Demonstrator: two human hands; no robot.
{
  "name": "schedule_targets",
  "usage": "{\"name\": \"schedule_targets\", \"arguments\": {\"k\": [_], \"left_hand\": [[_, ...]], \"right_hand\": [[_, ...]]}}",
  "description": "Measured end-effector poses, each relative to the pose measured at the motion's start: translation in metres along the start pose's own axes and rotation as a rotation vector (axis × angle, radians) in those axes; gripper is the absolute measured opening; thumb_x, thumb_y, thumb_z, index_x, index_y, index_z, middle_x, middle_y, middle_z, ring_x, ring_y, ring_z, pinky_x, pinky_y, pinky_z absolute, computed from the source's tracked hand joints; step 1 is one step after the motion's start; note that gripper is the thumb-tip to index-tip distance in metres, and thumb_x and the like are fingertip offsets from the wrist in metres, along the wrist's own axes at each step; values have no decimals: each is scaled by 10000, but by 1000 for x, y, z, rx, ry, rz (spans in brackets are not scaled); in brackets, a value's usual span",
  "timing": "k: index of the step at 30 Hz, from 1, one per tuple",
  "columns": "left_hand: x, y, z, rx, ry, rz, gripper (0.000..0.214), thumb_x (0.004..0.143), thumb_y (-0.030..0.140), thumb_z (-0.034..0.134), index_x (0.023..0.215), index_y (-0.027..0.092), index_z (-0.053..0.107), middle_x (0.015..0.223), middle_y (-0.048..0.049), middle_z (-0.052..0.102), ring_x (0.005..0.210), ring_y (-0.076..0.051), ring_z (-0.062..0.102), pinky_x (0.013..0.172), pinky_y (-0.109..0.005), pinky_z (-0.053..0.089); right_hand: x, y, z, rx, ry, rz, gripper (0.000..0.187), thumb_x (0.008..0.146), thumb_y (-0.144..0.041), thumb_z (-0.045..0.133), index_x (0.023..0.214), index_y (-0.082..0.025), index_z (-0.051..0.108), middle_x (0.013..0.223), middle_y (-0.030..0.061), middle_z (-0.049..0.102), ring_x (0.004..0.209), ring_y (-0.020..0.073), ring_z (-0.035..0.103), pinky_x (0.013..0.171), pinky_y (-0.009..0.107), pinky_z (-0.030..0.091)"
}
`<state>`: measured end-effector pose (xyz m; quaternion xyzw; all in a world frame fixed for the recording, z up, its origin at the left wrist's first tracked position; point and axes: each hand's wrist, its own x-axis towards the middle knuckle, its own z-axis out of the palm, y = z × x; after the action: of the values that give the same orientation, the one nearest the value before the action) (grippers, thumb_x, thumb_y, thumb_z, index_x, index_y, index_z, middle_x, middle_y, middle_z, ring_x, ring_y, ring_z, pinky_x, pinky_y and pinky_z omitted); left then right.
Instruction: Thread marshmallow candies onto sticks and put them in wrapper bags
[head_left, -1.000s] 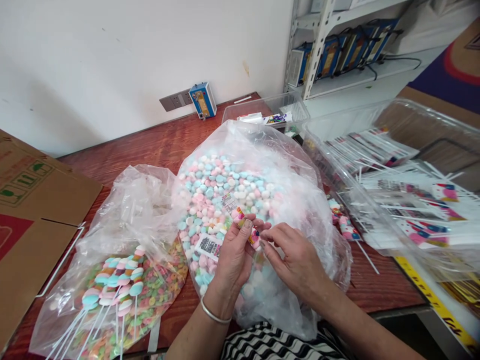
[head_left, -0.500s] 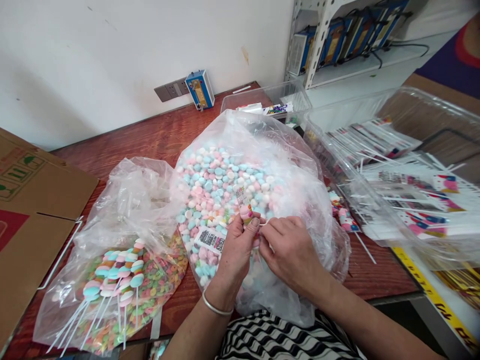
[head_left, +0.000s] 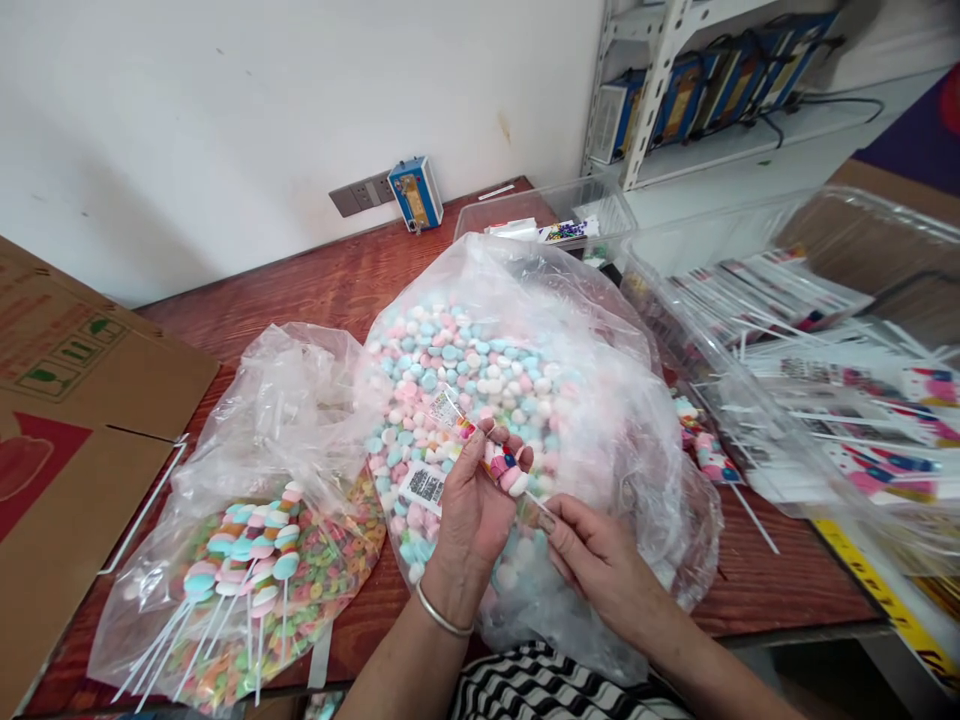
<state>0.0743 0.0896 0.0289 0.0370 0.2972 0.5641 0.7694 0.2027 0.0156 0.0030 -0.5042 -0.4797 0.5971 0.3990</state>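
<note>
My left hand (head_left: 474, 515) is closed around a marshmallow lollipop (head_left: 502, 466) in a printed clear wrapper (head_left: 452, 412), whose flat end sticks out past my thumb. My right hand (head_left: 596, 552) pinches the white stick (head_left: 537, 503) at the lollipop's lower end. Both hands are over a large clear bag (head_left: 555, 270) of pink, blue and white marshmallows (head_left: 442, 350). A printed wrapper (head_left: 424, 486) lies on that bag. On the left, several unwrapped marshmallow skewers (head_left: 251, 545) rest on a bag of colourful gummy rings (head_left: 349, 535).
A cardboard box (head_left: 90, 430) stands at the left. To the right, a clear plastic bin (head_left: 750, 390) holds printed wrappers and white sticks. Wrapped lollipops (head_left: 709, 455) lie beside it. A smaller clear tub (head_left: 476, 215) and a blue device (head_left: 417, 193) are near the wall.
The lollipop has turned in my left hand, and its wrapper end now points up and left. My right hand has moved down along the stick. The view has shifted slightly.
</note>
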Motion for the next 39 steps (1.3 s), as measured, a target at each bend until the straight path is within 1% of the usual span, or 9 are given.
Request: {"name": "schedule_targets", "arguments": {"k": [4,8,10,15,18,22,27,32,39], "left_hand": [[0,0,2,-14,9,12,84,843,252,661,872,174,647,870,-10,609,817,-119,624,903,-327,505],[0,1,3,41,-10,45,79,828,242,689,858,184,644,844,15,598,781,-102,616,907,-327,505],[1,0,3,81,1,54,109,810,257,713,851,184,644,834,21,601,758,-103,615,885,-323,514],[2,0,6,57,49,15,130,812,266,716,856,168,644,823,9,617,720,-101,619,838,-303,526],[-2,-2,10,94,-3,13,179,826,302,703,915,158,644,865,-16,641,758,-121,637,852,-314,520],[-7,-8,10,344,-63,109,326,817,311,712,1104,191,612,1037,-59,671,891,-163,663,854,-303,503],[-6,-12,-1,754,-23,366,293,806,268,718,1075,209,618,1038,-63,696,921,-171,655,812,-262,492],[-7,-9,-6,955,-11,529,168,804,246,705,968,211,691,917,-56,708,830,-177,644,752,-249,476],[-6,-3,-15,1205,30,753,180,764,208,735,931,270,763,881,-48,697,805,-185,578,826,-239,404]], "right_hand": [[-1,0,8,559,-103,255,367,886,-554,534,850,-192,584,446,-141,261,343,50,159,369,192,248],[1,-6,12,682,-137,252,343,924,-497,490,906,-185,629,416,-154,207,306,43,95,342,193,258],[4,-5,9,439,-33,103,356,949,-476,450,944,-181,650,421,-133,255,310,62,184,365,208,301],[11,12,-5,-661,269,-578,261,938,-243,509,1091,-137,691,605,31,635,540,161,569,601,306,446],[11,17,-8,-894,352,-730,292,935,-160,494,1172,-97,653,661,66,687,540,173,599,588,310,444],[9,8,-3,-587,330,-502,288,980,-228,410,1169,-158,616,818,66,704,694,192,665,618,294,490],[8,-1,3,-192,260,-201,327,1010,-389,368,1095,-185,609,519,-58,466,525,159,549,478,242,397],[7,2,5,-254,266,-214,310,1002,-387,363,1032,-194,604,542,-67,444,449,125,433,450,228,335],[4,-2,8,-367,280,-300,250,988,-310,366,961,-195,587,547,-64,443,451,129,452,452,223,334]]}}
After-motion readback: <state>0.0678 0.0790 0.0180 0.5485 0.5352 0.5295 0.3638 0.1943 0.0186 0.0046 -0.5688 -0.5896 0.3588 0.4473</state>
